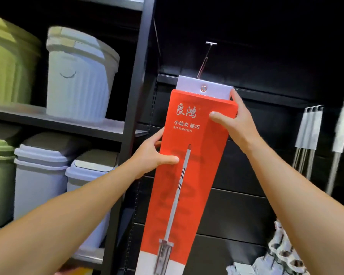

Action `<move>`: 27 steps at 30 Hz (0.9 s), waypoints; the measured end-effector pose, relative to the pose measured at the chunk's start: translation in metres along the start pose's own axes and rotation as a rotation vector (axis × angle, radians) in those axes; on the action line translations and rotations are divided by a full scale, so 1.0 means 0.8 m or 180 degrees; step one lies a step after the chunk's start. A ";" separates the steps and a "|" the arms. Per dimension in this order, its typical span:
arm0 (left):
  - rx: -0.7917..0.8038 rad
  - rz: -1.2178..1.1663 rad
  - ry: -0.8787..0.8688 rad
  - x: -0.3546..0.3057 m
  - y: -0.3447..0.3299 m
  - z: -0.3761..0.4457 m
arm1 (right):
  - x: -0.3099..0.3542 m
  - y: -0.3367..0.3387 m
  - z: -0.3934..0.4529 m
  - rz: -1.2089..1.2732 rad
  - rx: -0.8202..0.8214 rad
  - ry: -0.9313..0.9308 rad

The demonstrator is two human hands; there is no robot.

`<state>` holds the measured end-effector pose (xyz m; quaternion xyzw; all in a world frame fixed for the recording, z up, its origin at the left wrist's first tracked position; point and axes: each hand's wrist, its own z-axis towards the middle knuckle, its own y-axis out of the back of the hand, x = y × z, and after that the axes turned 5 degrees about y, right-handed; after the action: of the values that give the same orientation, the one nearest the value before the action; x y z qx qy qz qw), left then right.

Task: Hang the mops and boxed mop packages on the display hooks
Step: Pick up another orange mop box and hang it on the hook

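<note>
A: Entry, head view. Where is the boxed mop package?

B: Held upright in front of the dark display panel, slightly tilted, its lower end running out of the bottom of the frame. Red face, white band low down, printed picture of a mop, white Chinese lettering near the top.

A: Left hand?

B: Grips the left edge of the box at about mid-height. Thumb lies flat across the red front; the fingers curl round behind the edge.

A: Right hand?

B: Grips the upper right corner. Thumb presses on the front face, fingers wrap round the side and back, index tip reaching up beside the white tab.

A: The tab?

B: White, sticks up out of the top of the box, with a metal eyelet in its middle.

A: Display hook?

B: A thin wire prong coming forward from the panel, its front end just above the tab's top edge. The eyelet sits below the prong tip; the prong does not pass through it.

A: Surroundings?

B: Right: hanging mops with white grips and metal shafts, well apart from the box. Left: black shelving with white bins and green bins, some lidded.
</note>
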<state>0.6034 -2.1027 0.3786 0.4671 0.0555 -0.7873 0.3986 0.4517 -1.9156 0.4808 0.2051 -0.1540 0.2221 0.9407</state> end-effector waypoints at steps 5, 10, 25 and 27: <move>-0.0066 -0.0050 -0.0113 -0.016 0.006 0.061 | -0.015 0.010 0.065 -0.0033 -0.0034 0.0207; -0.0166 -0.0074 -0.0187 -0.028 0.009 0.127 | -0.039 0.025 0.128 0.0109 0.0064 0.0376; -0.0412 0.0023 -0.0333 -0.038 0.016 0.263 | -0.117 0.041 0.255 0.0204 0.0183 0.0771; -0.0394 0.0002 -0.0411 -0.032 0.015 0.265 | -0.124 0.037 0.254 0.0204 0.0128 0.0886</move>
<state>0.4710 -2.1936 0.5198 0.3898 0.0781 -0.8108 0.4296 0.3125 -2.0187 0.6287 0.1860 -0.0241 0.2814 0.9411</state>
